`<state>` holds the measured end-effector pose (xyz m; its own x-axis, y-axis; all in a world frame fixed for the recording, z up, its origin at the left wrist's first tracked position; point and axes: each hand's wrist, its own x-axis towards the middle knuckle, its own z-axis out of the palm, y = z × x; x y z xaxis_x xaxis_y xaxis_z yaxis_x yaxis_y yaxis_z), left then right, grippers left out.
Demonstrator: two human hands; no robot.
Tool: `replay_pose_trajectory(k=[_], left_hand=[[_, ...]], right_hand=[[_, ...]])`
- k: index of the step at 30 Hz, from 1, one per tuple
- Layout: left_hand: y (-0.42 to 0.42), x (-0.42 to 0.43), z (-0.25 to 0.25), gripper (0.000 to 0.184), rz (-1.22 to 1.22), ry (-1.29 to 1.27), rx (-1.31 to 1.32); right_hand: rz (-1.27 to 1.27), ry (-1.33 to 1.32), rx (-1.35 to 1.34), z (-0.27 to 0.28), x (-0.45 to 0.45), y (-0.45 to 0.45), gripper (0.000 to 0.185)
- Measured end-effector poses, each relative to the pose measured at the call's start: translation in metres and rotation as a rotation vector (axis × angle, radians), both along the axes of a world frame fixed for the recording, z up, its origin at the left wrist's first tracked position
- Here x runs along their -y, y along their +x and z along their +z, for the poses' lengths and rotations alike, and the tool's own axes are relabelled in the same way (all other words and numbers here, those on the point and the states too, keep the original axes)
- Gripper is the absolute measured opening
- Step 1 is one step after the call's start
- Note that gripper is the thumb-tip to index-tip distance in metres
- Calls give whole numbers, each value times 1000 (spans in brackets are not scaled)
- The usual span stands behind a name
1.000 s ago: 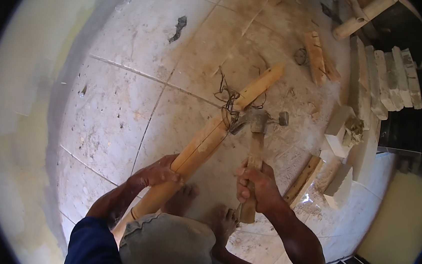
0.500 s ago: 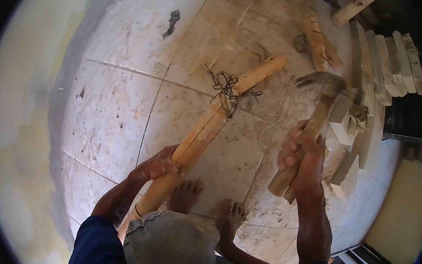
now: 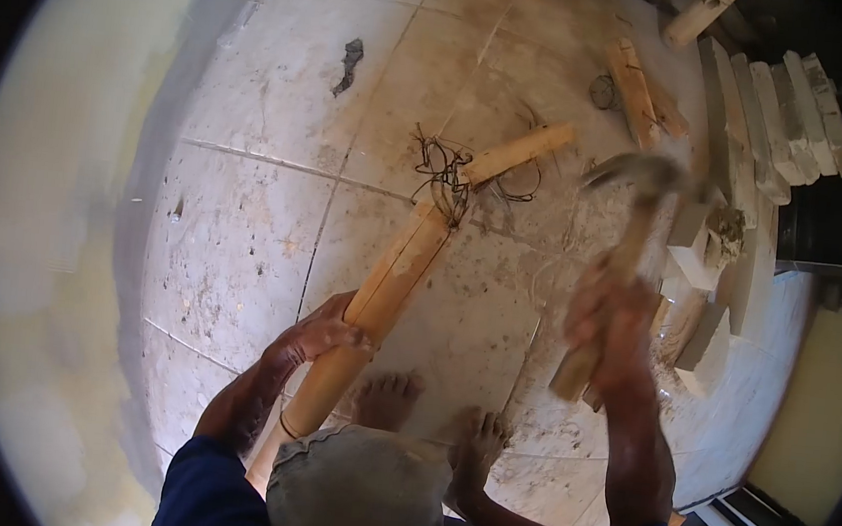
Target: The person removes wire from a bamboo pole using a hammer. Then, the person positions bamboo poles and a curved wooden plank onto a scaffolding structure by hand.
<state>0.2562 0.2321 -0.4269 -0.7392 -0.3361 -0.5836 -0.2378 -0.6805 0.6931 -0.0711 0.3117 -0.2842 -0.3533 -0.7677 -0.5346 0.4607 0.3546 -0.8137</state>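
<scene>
A long round wooden pole point(image 3: 394, 280) slants up from the lower left, and my left hand point(image 3: 327, 329) is wrapped round its middle. Tangled dark wire point(image 3: 442, 172) sits at the pole's far end, touching a short piece of wood point(image 3: 521, 155). On the right, my right hand point(image 3: 609, 315) grips the wooden handle of a claw hammer point(image 3: 644, 207). The hammer is raised, away from the pole, its head blurred by motion.
Several pale blocks point(image 3: 779, 119) lean in a row at the upper right. More blocks point(image 3: 705, 350) lie below them. Wood pieces point(image 3: 638, 94) rest on the tiled floor point(image 3: 233, 237). A wall point(image 3: 43, 230) runs along the left. Bare feet show near the bottom centre.
The hammer in my right hand has moved from beside the wire at the pole's end up and to the right. My left hand still holds the pole.
</scene>
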Motion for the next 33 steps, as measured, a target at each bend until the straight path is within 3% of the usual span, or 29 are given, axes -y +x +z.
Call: replay_pose_trajectory(k=[1,3,4,6,7,8,9,11,12,16,17,19,20,22,23,24,25,26,27,32,33], left_hand=[[-3,-2,4,73,24,9,15],[-6,-3,3,73,45,16,27],[-6,-4,-2,73,-21,-45,76],[-6,-7,-5,74,-82,-126,119],[-2,-16,-5,73,-60,-153,131],[-1,-17,-3,73,-36,-186,146],[-4,-16,-1,75,-95,-402,139],[2,-22,9,74,-70,-231,123],[-1,-13,8,74,-33,-135,72],[6,-10,-3,77,-30,-23,85],[4,-10,0,75,-22,-63,69],[-1,-12,6,74,-15,-104,51],[-4,-11,9,73,-93,-167,140],[-4,-13,8,72,-163,-250,233],[0,-23,1,71,-69,-345,154],[6,-21,-4,70,-23,-395,127],[9,-18,-6,70,22,-447,101],[14,-26,5,72,-16,-282,139],[10,-20,8,74,-51,-173,142],[5,-12,2,76,-24,-18,84],[6,-13,3,77,7,28,52]], right_hand=[[-6,3,2,3,11,-4,19],[-179,-242,32,6,26,-11,24],[-176,-13,27,3,23,4,22],[76,245,96,-22,9,44,22],[321,289,172,-43,-3,54,23],[322,282,173,-50,-7,51,23],[396,124,9,-58,-8,44,24],[279,164,7,-40,-12,47,17],[87,287,119,-13,11,41,10],[-197,-50,4,28,27,-1,10],[-201,-46,11,25,31,-6,10],[-298,-327,6,15,34,-11,11],[-203,-45,-11,1,20,5,12],[125,269,64,-36,-7,53,18],[363,315,154,-47,-9,67,22],[374,296,154,-50,-2,63,22],[303,219,147,-51,-3,57,22],[233,188,159,-40,-14,58,21],[91,277,337,-25,-3,48,13],[-186,142,-29,23,27,-7,10],[-223,-85,-27,25,34,-17,10]])
